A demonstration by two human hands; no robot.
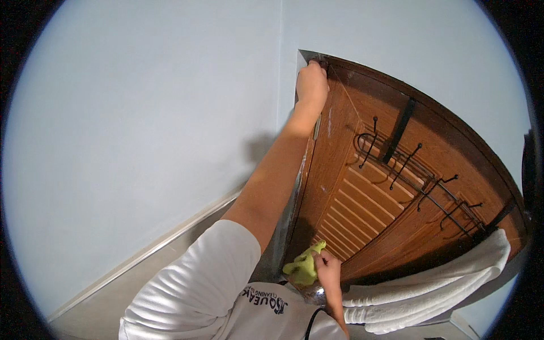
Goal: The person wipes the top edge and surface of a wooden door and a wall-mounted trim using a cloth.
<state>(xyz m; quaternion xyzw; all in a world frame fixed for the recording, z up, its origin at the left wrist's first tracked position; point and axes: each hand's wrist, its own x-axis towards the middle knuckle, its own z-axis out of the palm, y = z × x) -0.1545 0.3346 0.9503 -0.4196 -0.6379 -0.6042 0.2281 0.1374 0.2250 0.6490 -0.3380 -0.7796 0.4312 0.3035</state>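
My left hand (313, 83) is raised to the top left corner of a brown wooden door frame (403, 83), its fingers curled against the wood. Something dark shows at the fingertips, but whether it is held or part of the frame is unclear. Lower down, close to my chest, my right hand (328, 268) grips a yellow-green cloth (302, 268) in front of the slatted wooden door (361, 204). Under the cloth a shiny, rounded metal thing (315, 294) is partly hidden. Pale scuffs mark the door's left side.
A black over-door hook rack (418, 187) juts from the door on black straps. White towels (425, 289) hang at the lower right. The pale blue wall (148, 119) meets the frame at a corner on the left, with a light trim strip (148, 250) below.
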